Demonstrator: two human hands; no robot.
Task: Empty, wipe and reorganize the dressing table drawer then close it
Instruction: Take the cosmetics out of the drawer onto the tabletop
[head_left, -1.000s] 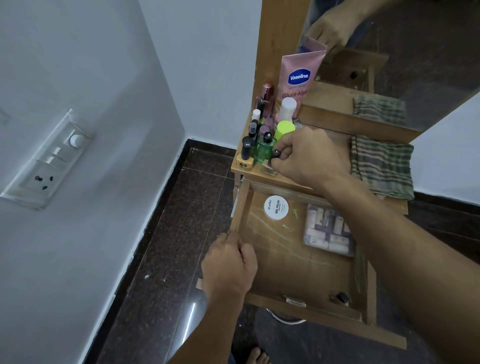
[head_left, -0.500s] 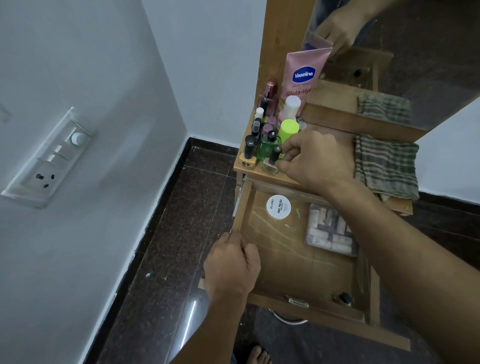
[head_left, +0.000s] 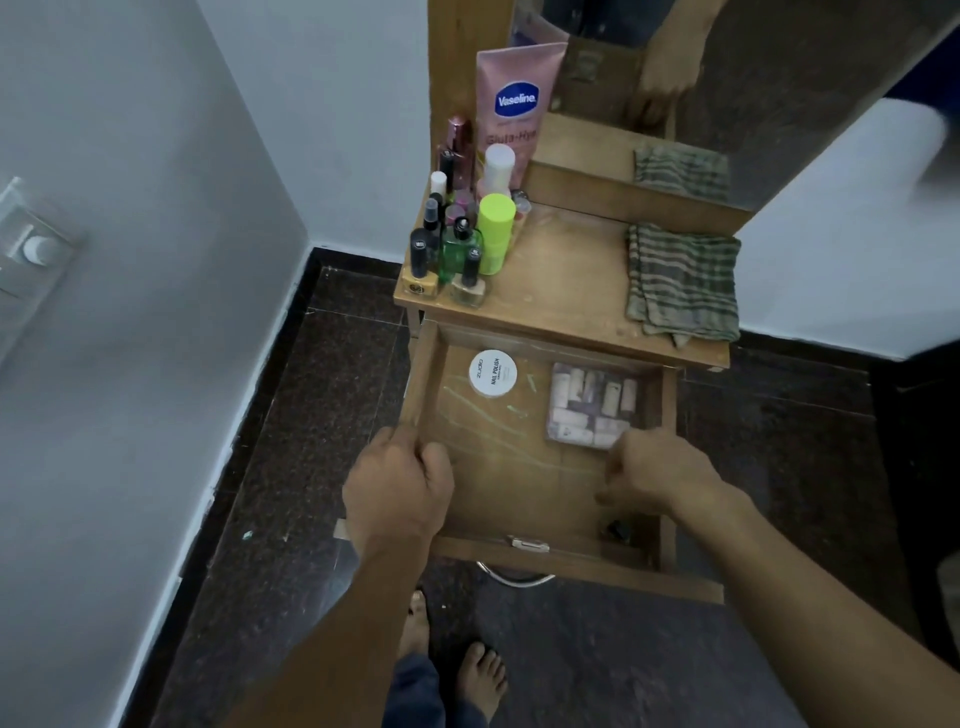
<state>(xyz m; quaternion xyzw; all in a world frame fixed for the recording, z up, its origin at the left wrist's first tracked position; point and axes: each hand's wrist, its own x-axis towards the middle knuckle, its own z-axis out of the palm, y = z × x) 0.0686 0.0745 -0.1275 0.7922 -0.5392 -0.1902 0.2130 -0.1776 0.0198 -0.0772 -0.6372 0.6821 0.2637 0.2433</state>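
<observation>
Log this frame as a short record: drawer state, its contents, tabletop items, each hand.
state: drawer open, not yet emptied
in drawer: white tin, clear box of small tubes, small dark item in front right corner
tabletop: cluster of bottles at left, Vaseline tube, striped cloth at right
left hand: grips the drawer's left wall
right hand: above drawer, near clear box, fingers curled, holding unclear

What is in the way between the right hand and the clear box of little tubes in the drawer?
Nothing visible. The right hand hangs over the open drawer, at the near edge of the clear box. The left hand grips the drawer's left wall.
</observation>
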